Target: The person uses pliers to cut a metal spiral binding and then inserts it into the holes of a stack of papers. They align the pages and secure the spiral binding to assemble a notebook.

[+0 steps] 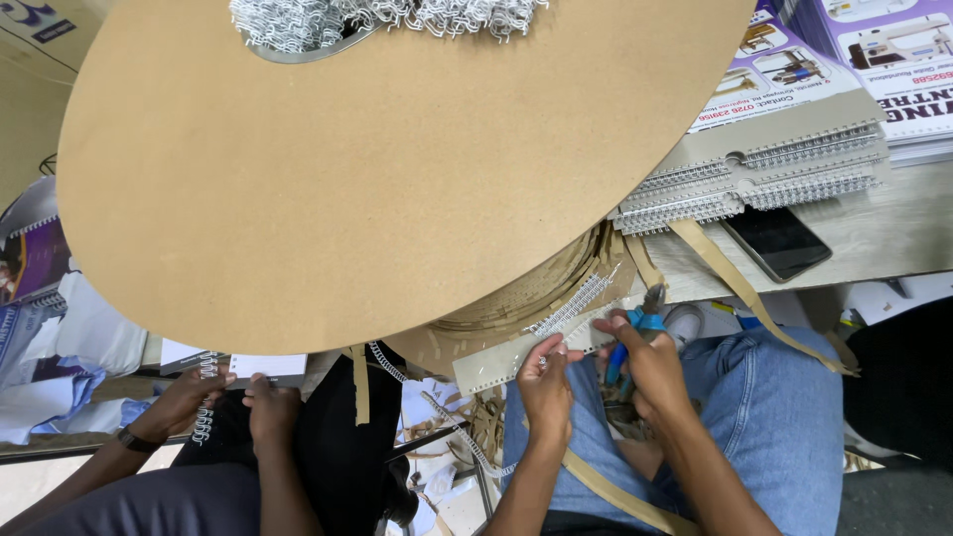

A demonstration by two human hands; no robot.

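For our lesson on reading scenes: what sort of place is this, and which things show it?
Probably a small print and binding workshop. A big cardboard reel feeds wire binding comb, cut comb lengths lie on the table, and printed flyers are stacked nearby.

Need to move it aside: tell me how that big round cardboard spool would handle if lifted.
The cardboard spool is wide and flat-faced, so probably stiff but awkward. Wire binding coil heaped at its hub suggests it is heavy. A strip still feeds to the left hand, so it may snag.

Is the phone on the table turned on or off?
Off, it seems. The phone lies flat on the table with a plain black screen, no picture or light showing.
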